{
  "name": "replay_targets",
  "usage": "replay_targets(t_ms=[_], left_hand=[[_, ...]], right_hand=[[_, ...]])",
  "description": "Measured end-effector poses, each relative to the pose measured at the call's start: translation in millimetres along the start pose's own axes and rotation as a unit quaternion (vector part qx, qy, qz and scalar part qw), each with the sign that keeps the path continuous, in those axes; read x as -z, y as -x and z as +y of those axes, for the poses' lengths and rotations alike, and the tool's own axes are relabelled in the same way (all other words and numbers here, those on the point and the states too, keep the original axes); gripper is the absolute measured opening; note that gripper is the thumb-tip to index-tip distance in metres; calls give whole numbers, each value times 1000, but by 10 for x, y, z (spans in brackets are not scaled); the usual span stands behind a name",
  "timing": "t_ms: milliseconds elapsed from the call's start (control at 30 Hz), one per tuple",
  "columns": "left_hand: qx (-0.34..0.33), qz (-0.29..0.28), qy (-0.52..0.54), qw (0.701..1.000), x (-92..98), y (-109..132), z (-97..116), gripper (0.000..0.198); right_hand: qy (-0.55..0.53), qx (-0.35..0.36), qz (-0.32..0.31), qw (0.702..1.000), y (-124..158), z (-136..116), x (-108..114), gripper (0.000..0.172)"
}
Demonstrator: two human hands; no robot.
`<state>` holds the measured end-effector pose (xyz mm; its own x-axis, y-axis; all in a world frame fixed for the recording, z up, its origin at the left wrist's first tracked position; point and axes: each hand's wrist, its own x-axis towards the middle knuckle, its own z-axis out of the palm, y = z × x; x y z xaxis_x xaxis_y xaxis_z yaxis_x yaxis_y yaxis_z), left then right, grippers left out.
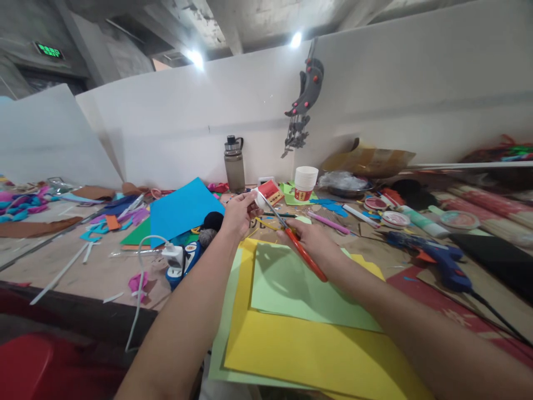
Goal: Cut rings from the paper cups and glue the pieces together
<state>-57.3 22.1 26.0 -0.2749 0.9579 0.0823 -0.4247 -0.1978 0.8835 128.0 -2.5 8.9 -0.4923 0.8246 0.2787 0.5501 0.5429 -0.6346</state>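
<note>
Inward from the near edge of the table [106,272], a paper cup [273,192] is gripped by the left hand [240,214], seemingly steadied for scissors [303,254] (orange-handled) held in the right hand [313,239].

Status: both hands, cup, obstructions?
Left hand holding red-and-white paper cup. Right hand gripping red-handled scissors, blades at cup. Nothing seen blocking blades; green paper sheets lie below.

A brown, littered surface [102,268] spreads beneath the fingers [252,208]. Beyond them stands a bottle [235,171]. Left of them lie a blue power strip [190,258] and, farther out, a white strip [62,273]. Just right lies a purple stick [330,223]; nearer than the fingers, yellow and pale green sheets [300,344].
</note>
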Motion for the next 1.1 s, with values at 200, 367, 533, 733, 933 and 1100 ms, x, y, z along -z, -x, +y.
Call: replay_targets(t_ms=[200,367,533,733,933,1100], left_hand=[[-5,0,0,1000,0,5,17,14],[-18,0,-28,999,-35,41,2,17],[-29,6,-31,999,-76,79,7,19],[-11,1,-11,1000,-63,70,24,16],[35,0,16,999,-23,9,49,24],[14,19,14,1000,-36,15,17,22]], right_hand=[[-4,-1,0,1000,3,6,6,33],[-11,-8,4,1000,20,9,22,31],[-12,-5,10,1000,4,24,16,28],[4,-21,6,1000,5,4,29,30],[26,-11,-12,1000,16,-11,61,36],[19,-8,-24,999,44,-51,65,35]])
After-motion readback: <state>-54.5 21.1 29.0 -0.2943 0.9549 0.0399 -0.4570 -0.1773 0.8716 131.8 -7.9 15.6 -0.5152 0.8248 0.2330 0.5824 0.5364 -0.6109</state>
